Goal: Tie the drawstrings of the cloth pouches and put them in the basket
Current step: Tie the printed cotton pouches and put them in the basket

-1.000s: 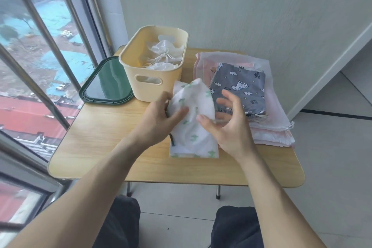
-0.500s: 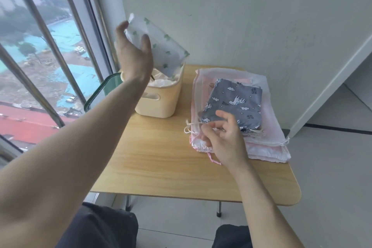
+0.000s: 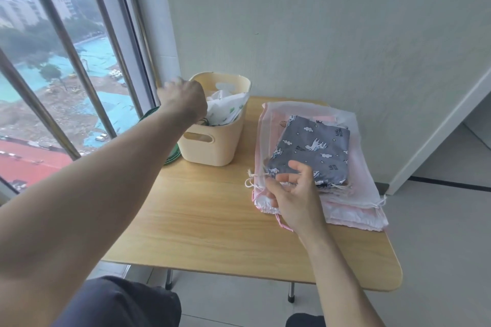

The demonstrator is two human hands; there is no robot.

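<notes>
A cream plastic basket [image 3: 212,151] stands at the back left of the wooden table [image 3: 212,225]. Inside it lies a white pouch with green print [image 3: 228,111] on top of other white pouches. My left hand [image 3: 183,98] hovers blurred over the basket's left rim, fingers loosely curled, holding nothing that I can see. A grey pouch with white unicorns [image 3: 313,143] tops a stack of sheer pink and white pouches [image 3: 353,210] on the right. My right hand [image 3: 295,199] pinches the grey pouch's gathered near edge by its drawstring.
A dark green tray [image 3: 172,156] peeks out behind the basket at the table's left edge. Window bars run along the left and a wall stands right behind the table. My knees sit below the near table edge.
My left hand lifted the green-print pouch from the table, carried it over the basket and let it drop in. My right hand moved onto the grey pouch's near edge.
</notes>
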